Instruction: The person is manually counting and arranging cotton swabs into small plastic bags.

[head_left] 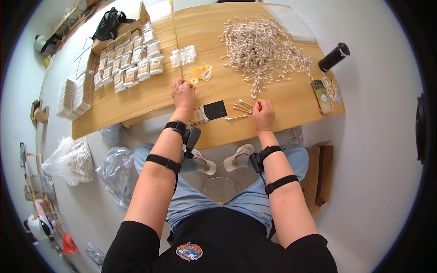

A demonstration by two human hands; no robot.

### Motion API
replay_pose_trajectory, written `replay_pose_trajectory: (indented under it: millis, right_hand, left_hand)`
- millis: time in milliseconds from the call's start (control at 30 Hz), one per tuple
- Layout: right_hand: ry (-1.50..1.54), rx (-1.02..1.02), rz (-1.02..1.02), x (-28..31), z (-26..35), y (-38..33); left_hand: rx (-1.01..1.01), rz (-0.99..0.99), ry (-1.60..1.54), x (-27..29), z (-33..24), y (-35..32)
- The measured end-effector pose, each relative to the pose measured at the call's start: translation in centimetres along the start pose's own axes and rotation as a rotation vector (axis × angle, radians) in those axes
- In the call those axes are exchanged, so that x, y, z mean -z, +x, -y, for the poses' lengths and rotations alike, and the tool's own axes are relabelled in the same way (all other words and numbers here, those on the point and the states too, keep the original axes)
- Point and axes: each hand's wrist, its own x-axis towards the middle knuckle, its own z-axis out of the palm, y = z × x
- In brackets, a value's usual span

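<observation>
From my end I've got R hand point(264, 115) at the near side of the table point(291, 101), fingers curled together at the right-hand ends of a few loose swabs point(243, 107); can't tell if they're pinching any. One more swab lies just nearer. The big swab pile point(259, 48) sits beyond, toward the far right.

L hand point(183, 93) is farther left, fingers bent, tips right by the yellow cards point(200, 73); can't tell if they touch or grip one. Just right of that wrist, a row of swabs w/ a card point(198, 115) lies against a flat black piece point(215, 110).

Handling, my guess: swabs are v. light, roll easily, sticks thin & fairly stiff but prob. snap if bent hard; tips soft, squash & soil easily. So I'd take them mid-stick, light pinch, several side by side, tips left alone. Cards look thin, prob. slick & hard to lift flat, so best by an edge or corner. Clear bags point(183, 56), far of the cards, look flimsy & slippery; edge hold too.
</observation>
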Motion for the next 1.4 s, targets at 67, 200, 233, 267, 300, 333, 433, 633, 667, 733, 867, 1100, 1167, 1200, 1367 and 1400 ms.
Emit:
replay_pose_trajectory:
  millis: [67,200,233,267,300,333,433,633,667,733,867,1100,1167,1200,1367,1400]
  right_hand:
    - [0.020,0.009,0.009,0.3,-0.1,-0.1]
    - [0.024,-0.017,0.000,0.6,0.0,-0.3]
    - [0.046,-0.028,0.001,0.6,0.0,-0.4]
    - [0.070,-0.038,0.004,0.5,0.0,-0.5]
    - [0.071,-0.039,0.004,0.5,0.0,-0.4]
    - [0.061,-0.021,-0.003,0.4,0.0,-0.2]
    - [0.055,-0.011,-0.002,0.5,-0.1,-0.5]
    - [0.058,-0.012,-0.014,0.5,-0.5,-0.4]
    - [0.068,-0.015,-0.010,0.5,-0.4,-0.4]
    - [0.067,-0.005,-0.013,0.5,-0.2,-0.2]
    - [0.066,0.006,-0.007,0.5,-0.3,-0.3]
    - [0.099,-0.040,0.012,0.7,-0.7,-0.3]
    - [0.083,-0.022,-0.020,0.6,-0.6,-0.6]
    - [0.086,-0.024,-0.020,0.5,-0.4,-0.7]
    - [0.114,-0.036,-0.016,0.4,-0.5,-0.6]
    - [0.113,-0.041,-0.017,0.4,-0.6,-0.7]
  left_hand:
    - [-0.126,-0.005,-0.079,-0.1,-1.9,-0.4]
    - [-0.473,0.292,-0.337,-0.8,-8.0,-4.5]
    - [-0.478,0.293,-0.339,-0.9,-8.9,-5.4]
    - [-0.476,0.319,-0.325,-1.1,-9.5,-6.4]
    - [-0.473,0.345,-0.312,-1.2,-10.0,-7.1]
    - [-0.474,0.345,-0.310,-1.2,-10.3,-7.5]
    - [-0.389,0.315,-0.330,-1.0,-10.5,-8.5]
    - [-0.315,0.272,-0.342,0.0,-9.7,-9.9]
    - [-0.301,0.228,-0.368,-0.2,-9.5,-10.0]
    - [-0.291,0.185,-0.393,-0.6,-9.1,-10.1]
    - [-0.253,0.159,-0.432,-1.1,-8.8,-10.2]
    - [-0.250,0.118,-0.454,-1.0,-9.2,-10.8]
    - [-0.246,0.113,-0.460,-1.0,-9.2,-10.9]
    - [-0.241,0.111,-0.464,-1.1,-9.0,-11.1]
    - [-0.291,0.117,-0.436,-1.1,-8.7,-11.3]
    - [-0.312,0.124,-0.432,-1.1,-8.5,-11.5]
